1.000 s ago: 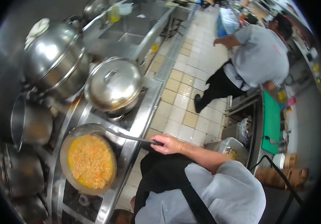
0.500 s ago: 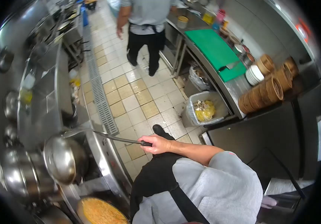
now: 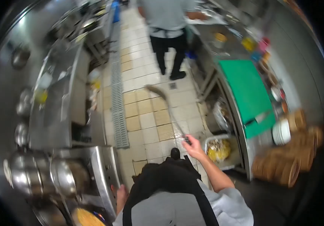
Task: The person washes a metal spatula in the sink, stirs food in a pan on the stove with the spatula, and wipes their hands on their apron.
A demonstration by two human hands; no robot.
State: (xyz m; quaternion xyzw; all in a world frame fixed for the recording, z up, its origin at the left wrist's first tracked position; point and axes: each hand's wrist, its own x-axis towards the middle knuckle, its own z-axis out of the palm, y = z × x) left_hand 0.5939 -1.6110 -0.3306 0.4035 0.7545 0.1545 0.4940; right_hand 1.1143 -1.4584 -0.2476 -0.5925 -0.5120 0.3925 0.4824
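My right hand (image 3: pixel 194 147) is wrapped round the black handle of a long-handled wok spatula (image 3: pixel 173 119). The spatula points forward over the tiled floor, its blurred metal head farthest from me. Low on the left, my left hand (image 3: pixel 121 196) is beside the stove's steel front (image 3: pixel 105 165), close to a reddish knob (image 3: pixel 113 189). Its fingers are blurred and partly hidden, so I cannot tell whether it touches the knob. On the stove, a pan of yellow-orange food (image 3: pixel 88 218) lies at the bottom edge, below a steel wok (image 3: pixel 65 176).
A person (image 3: pixel 167 22) stands ahead at the right counter. That counter bears a green cutting board (image 3: pixel 246 96) with a knife (image 3: pixel 258 117), white bowls (image 3: pixel 281 132) and bamboo steamers (image 3: pixel 275 169). Under it stands a lined bin (image 3: pixel 231 160). A floor drain grate (image 3: pixel 117 101) runs along the left.
My right hand has swung the spatula from above the wok on the left to the front. My left hand has come into view by the stove. The camera has turned left.
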